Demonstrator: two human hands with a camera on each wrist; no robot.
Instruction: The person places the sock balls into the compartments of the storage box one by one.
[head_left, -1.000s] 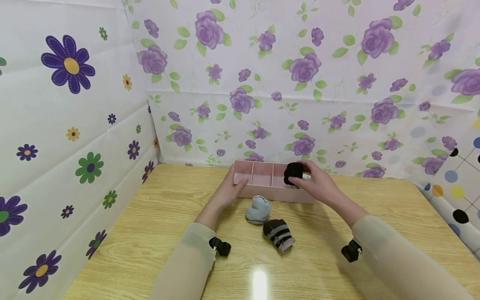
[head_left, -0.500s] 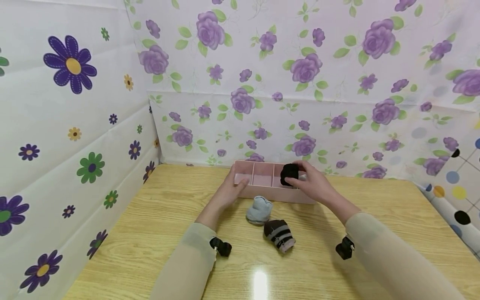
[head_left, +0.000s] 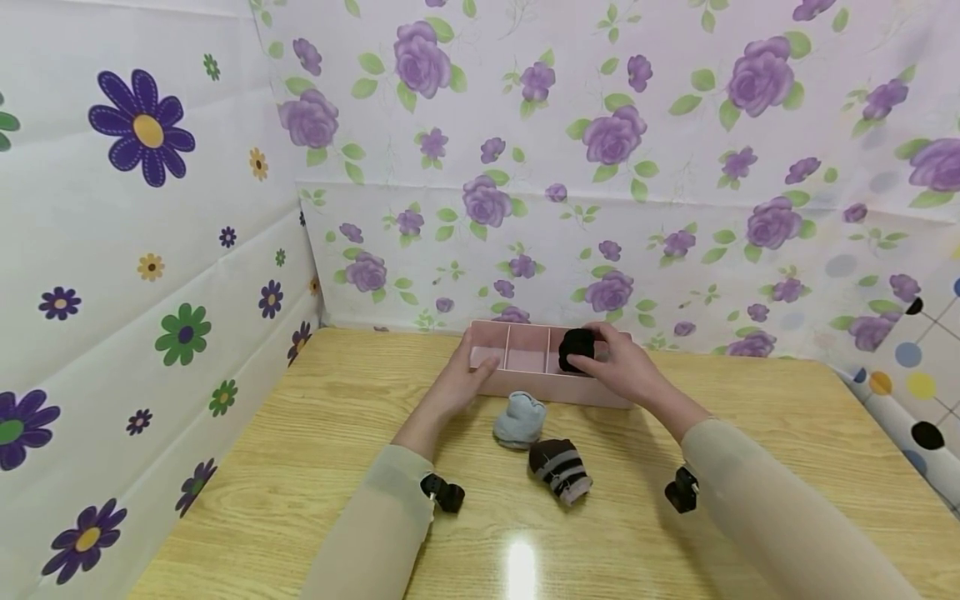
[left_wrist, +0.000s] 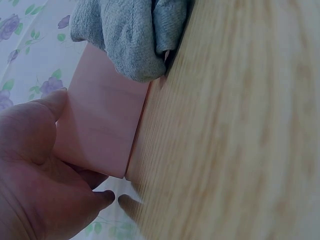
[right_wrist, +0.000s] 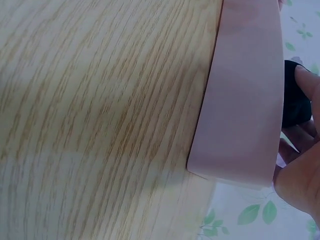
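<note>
A pink divided box (head_left: 551,387) stands on the table by the back wall. My left hand (head_left: 457,379) grips its left end, thumb at the front edge; in the left wrist view the thumb touches the box's front wall (left_wrist: 100,115). My right hand (head_left: 626,362) pinches a black balled sock (head_left: 576,350) between thumb and fingers at the third compartment from the left, low at the rim. How deep it sits is hidden by the front wall. The two compartments to the left look bare inside. My right hand mostly covers the rightmost one.
In front of the box lie a light blue-grey balled sock (head_left: 520,421) and a dark brown sock with grey stripes (head_left: 560,471). A flowered cloth wall (head_left: 555,258) rises right behind the box, another (head_left: 180,250) along the left.
My right hand has moved the black sock slightly left, from near the rightmost compartment to the third one. My left hand stays on the box's left end.
</note>
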